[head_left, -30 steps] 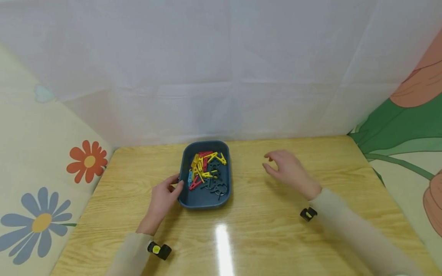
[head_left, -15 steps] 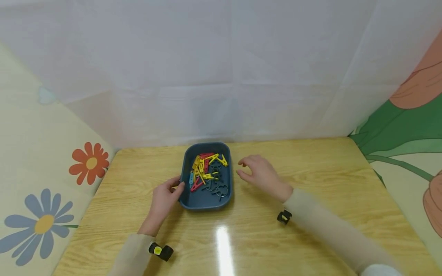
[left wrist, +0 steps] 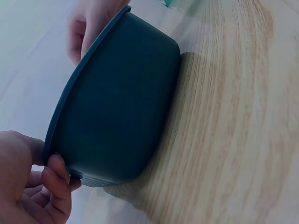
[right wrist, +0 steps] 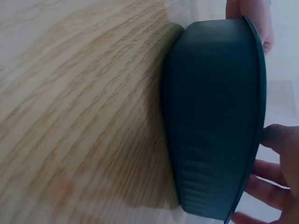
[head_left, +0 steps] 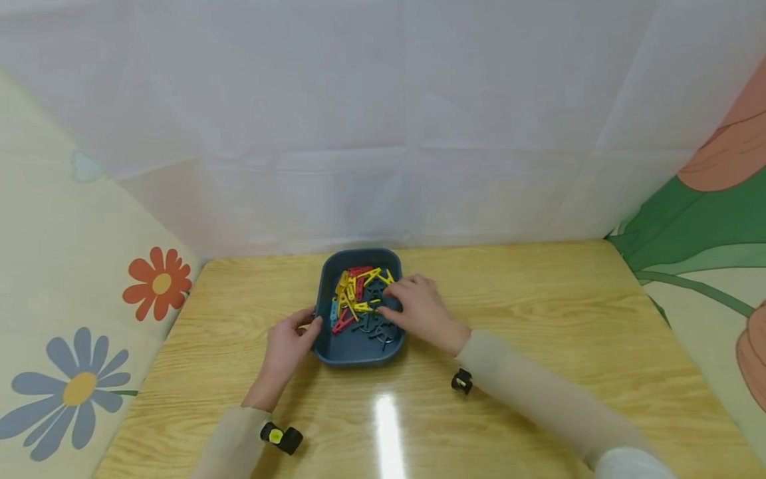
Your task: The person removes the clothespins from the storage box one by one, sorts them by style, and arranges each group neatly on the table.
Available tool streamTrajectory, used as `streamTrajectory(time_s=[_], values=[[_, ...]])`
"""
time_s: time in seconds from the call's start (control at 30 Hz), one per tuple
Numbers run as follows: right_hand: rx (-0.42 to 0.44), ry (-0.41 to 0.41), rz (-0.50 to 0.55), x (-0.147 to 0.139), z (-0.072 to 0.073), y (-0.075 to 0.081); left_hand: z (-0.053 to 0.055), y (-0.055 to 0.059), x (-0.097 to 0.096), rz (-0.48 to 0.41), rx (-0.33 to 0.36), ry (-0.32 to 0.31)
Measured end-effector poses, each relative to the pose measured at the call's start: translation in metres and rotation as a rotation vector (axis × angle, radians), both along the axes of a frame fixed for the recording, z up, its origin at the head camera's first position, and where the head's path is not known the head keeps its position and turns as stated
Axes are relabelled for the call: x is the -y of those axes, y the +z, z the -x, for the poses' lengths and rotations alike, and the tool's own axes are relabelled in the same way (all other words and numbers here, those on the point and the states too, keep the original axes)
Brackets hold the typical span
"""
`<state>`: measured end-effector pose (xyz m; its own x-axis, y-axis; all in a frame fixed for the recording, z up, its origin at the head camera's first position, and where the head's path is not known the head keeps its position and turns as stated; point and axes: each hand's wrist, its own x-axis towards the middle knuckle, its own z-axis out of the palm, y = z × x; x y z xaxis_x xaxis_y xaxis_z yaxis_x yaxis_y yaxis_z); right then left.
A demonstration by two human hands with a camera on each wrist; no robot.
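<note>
A dark blue plastic tray (head_left: 350,350) sits on the table in the head view. In it lie yellow clips (head_left: 342,285), red clips (head_left: 343,323), a light blue clip (head_left: 334,311) and several dark ring-shaped pieces (head_left: 384,331). My left hand (head_left: 286,344) pinches the tray's left rim between thumb and fingers, seen closer in the left wrist view, where the tray wall (left wrist: 112,102) fills the middle. Over the right rim reaches my right hand (head_left: 423,310), thumb and fingers spread apart above the dark pieces. The tray's wall hides its contents from both wrist views.
The wood-grain table (head_left: 538,293) extends to both sides and in front of the tray. Behind it hangs a white cloth (head_left: 383,133). Flower-patterned panels stand at left (head_left: 72,266) and right (head_left: 706,253). A dark strap device (head_left: 281,437) sits at each wrist.
My right hand has moved left from the table's right side to over the tray's right rim. The left hand stays at the left rim; the clips look unmoved.
</note>
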<state>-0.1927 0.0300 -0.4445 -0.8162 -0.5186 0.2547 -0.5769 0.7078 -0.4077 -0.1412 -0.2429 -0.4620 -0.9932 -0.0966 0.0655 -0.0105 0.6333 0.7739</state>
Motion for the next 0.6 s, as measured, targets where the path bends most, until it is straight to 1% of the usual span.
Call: streamTrajectory(time_s=[0.13,0.3,0.6], values=[[0.019,-0.058,-0.085,0.01,0.002,-0.001,0.0,0.0,0.0,-0.002,0.001,-0.003],[0.045,-0.126,-0.183,0.019,0.004,-0.004,-0.001,0.0,-0.001,-0.002,0.022,-0.006],[0.063,-0.208,-0.358,0.032,0.005,-0.006,-0.001,-0.001,-0.002,-0.001,0.024,-0.008]])
